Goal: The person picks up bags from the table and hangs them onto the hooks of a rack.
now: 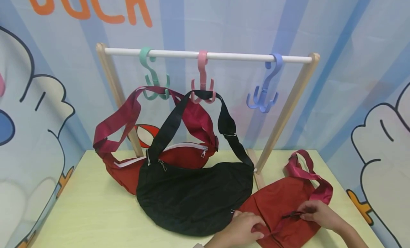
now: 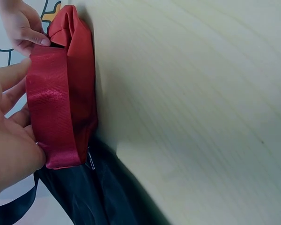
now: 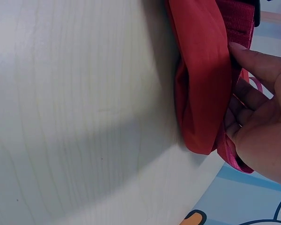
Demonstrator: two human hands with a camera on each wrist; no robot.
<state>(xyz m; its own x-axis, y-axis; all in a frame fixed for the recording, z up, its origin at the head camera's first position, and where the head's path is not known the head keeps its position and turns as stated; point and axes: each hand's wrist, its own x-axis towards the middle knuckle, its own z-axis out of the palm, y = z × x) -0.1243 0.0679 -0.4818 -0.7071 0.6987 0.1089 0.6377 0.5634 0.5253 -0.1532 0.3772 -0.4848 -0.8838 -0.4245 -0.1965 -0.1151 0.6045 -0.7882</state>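
A red shoulder bag (image 1: pixel 272 198) lies on the table at the front right, its crimson strap (image 2: pixel 49 101) across its near side. My left hand (image 1: pixel 240 228) grips the strap at the bag's left part, thumb at the lower edge in the left wrist view. Farther right, my right hand (image 1: pixel 320 215) pinches the strap beside a dark buckle (image 1: pixel 292 215); the right wrist view shows the thumb along the strap's edge, with other fingers behind it. A looser strap section (image 1: pixel 305 173) loops up behind the bag. The black bag (image 1: pixel 195 198) stands close beside the left hand.
A wooden rack with a white rod (image 1: pixel 237 56) carries green (image 1: pixel 153 75), pink (image 1: pixel 202 70) and blue (image 1: pixel 266 84) hooks. Another red bag (image 1: pixel 125 171) hangs by its strap from the green hook, the black bag from the pink. A patterned backdrop (image 1: pixel 217 20) stands behind the pale table (image 1: pixel 89 212).
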